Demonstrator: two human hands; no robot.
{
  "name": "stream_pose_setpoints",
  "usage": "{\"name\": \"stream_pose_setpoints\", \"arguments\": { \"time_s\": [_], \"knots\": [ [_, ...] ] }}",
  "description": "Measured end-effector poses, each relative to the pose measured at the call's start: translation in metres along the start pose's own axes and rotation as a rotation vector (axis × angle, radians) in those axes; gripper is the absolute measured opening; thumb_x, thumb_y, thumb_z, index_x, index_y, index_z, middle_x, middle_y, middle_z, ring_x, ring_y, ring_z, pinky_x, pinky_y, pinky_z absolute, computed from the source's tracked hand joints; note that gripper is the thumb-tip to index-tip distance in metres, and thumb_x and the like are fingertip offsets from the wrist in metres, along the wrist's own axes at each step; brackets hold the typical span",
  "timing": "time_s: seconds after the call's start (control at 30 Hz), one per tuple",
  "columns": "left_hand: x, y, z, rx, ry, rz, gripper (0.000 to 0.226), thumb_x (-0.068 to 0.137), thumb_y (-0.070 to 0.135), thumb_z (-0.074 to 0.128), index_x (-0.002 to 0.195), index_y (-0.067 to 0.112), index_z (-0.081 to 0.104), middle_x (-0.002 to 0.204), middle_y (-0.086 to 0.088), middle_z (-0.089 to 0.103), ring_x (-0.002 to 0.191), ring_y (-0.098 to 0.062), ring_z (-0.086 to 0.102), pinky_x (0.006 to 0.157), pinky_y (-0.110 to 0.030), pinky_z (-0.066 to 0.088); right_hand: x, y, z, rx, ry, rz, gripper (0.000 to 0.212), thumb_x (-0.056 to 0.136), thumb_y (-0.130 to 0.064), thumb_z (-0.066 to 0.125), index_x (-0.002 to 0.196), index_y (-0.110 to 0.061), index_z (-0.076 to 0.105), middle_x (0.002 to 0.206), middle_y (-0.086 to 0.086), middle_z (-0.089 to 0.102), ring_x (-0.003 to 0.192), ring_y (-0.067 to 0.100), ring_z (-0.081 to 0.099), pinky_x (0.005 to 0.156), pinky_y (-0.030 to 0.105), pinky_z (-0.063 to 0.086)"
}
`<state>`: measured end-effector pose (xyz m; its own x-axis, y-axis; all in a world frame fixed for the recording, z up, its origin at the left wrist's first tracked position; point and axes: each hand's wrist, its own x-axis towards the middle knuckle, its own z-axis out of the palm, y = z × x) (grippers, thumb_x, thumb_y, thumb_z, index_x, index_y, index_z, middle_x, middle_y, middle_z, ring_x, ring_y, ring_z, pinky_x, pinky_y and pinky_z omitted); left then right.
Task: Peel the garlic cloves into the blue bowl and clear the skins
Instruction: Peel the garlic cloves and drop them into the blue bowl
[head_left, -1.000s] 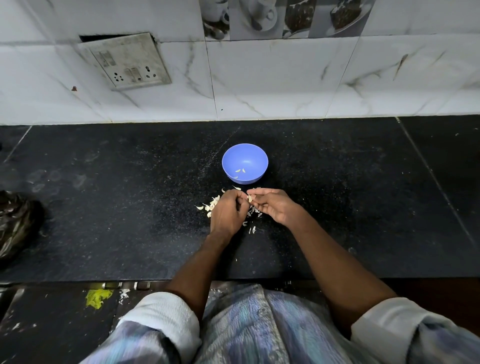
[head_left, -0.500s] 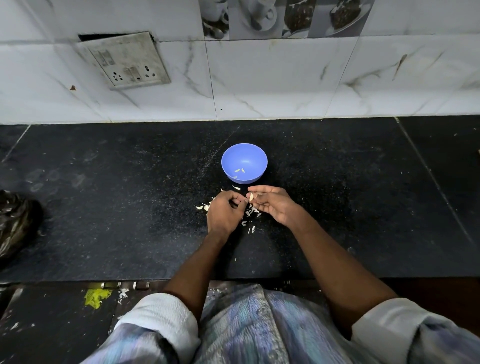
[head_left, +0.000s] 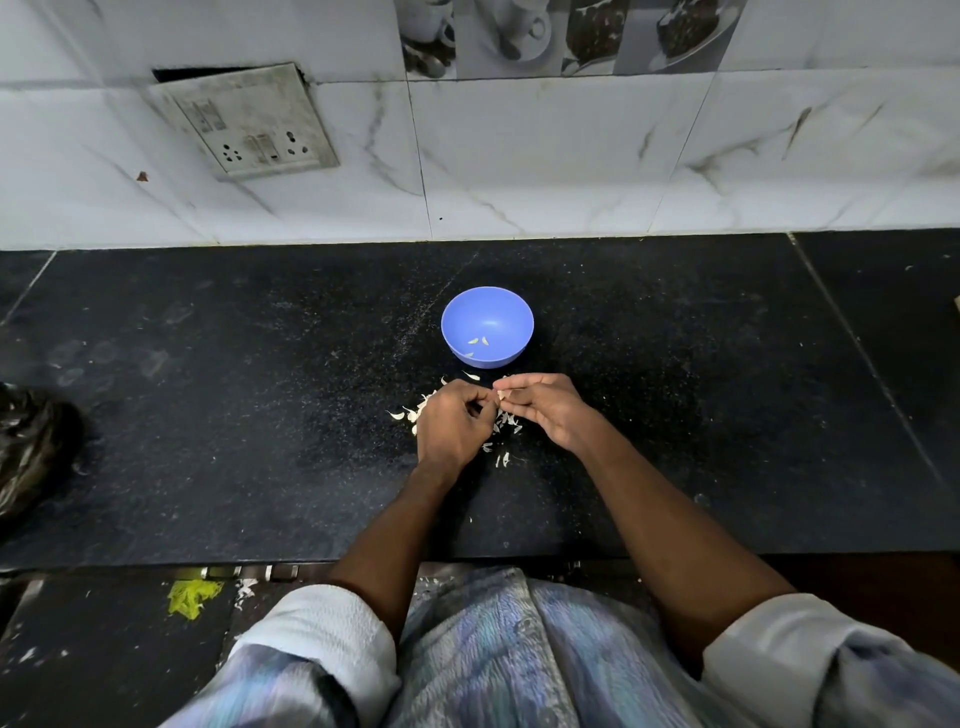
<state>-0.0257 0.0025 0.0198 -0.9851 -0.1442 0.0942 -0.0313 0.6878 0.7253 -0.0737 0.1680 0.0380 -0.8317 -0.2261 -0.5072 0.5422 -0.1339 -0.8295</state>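
Upper left of the frame: grimy switch plate (head_left: 244, 120) on the marble-tile wall (head_left: 545, 156), hanging crooked. Far left edge, crumpled black plastic bag (head_left: 31, 452) on the black counter (head_left: 234, 415). Lower left, below the counter edge, a yellow-green smear (head_left: 191, 597) on a dark surface.

Centre frame: blue bowl (head_left: 514, 317) upright on the counter, just beyond my knuckles, apart from both hands. A few pale garlic pieces (head_left: 478, 341) lie in its bottom; too small to tell peeled cloves from scraps.

Loose skins (head_left: 506, 421) scattered on the counter under and around my hands, more poking out left of my left hand, a couple of flakes toward the lower side. My hands cover the middle of that pile, so its extent is not visible.

My left hand (head_left: 453, 423): fingers curled in tight, back of hand facing the camera, fingertips meeting the right hand's. Cannot tell what it grips; the contact is hidden.

My right hand (head_left: 545, 408): fingers bent, thumb and forefinger pinching a small pale garlic clove (head_left: 501, 395) at the point where both hands meet, just below the bowl. Both forearms bare, sleeves (head_left: 322, 639) rolled up at bottom of frame.
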Motion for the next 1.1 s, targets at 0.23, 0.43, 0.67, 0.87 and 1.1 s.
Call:
{"name": "stream_pose_setpoints", "arguments": {
  "time_s": [0.23,0.43,0.67,0.87,1.1],
  "knots": [
    [0.0032,-0.0036,0.0015,-0.081,-0.02,-0.035,0.013,0.09,0.039,0.075,0.09,0.029,0.083,0.082,0.013,0.075,0.068,-0.003,0.067,0.067,-0.035,0.058,-0.0037,-0.0015,0.0012,-0.033,0.011,-0.016,0.026,0.087,0.013,0.07,0.112,0.006,0.072,0.103,0.022,0.077,0.098,0.026,0.077,0.082,0.03,0.062],
    [0.0042,0.0008,0.0001,-0.219,-0.031,-0.115,0.007,0.091,0.03,0.079,0.09,0.027,0.086,0.079,0.016,0.078,0.07,0.002,0.072,0.069,-0.029,0.06,-0.004,-0.0017,0.0024,0.049,0.061,-0.042,0.027,0.083,0.012,0.076,0.109,0.006,0.07,0.098,0.02,0.077,0.091,0.027,0.078,0.076,0.03,0.062],
    [0.0037,0.0034,0.0018,-0.301,-0.044,-0.151,0.008,0.09,0.022,0.078,0.087,0.021,0.086,0.071,0.013,0.077,0.063,0.0,0.068,0.064,-0.023,0.056,-0.0041,-0.0011,0.0013,0.024,0.042,-0.067,0.024,0.084,0.012,0.075,0.106,0.005,0.071,0.1,0.02,0.077,0.093,0.026,0.077,0.078,0.03,0.062],
    [0.003,0.0037,0.0037,-0.373,-0.053,-0.226,0.01,0.086,0.02,0.078,0.078,0.02,0.083,0.063,0.001,0.074,0.057,-0.007,0.06,0.061,-0.035,0.057,-0.0072,-0.0016,0.0009,-0.012,0.022,-0.063,0.022,0.084,0.011,0.075,0.104,0.002,0.072,0.101,0.019,0.077,0.096,0.025,0.077,0.081,0.031,0.062],
    [0.0016,0.0004,0.0088,-0.385,-0.02,-0.224,0.013,0.091,0.029,0.076,0.082,0.022,0.083,0.067,0.004,0.075,0.06,-0.008,0.063,0.066,-0.034,0.058,-0.0064,0.0017,0.0021,0.003,0.043,-0.065,0.021,0.088,0.012,0.07,0.105,0.001,0.071,0.1,0.017,0.078,0.097,0.026,0.076,0.083,0.034,0.063]
  ]
}}
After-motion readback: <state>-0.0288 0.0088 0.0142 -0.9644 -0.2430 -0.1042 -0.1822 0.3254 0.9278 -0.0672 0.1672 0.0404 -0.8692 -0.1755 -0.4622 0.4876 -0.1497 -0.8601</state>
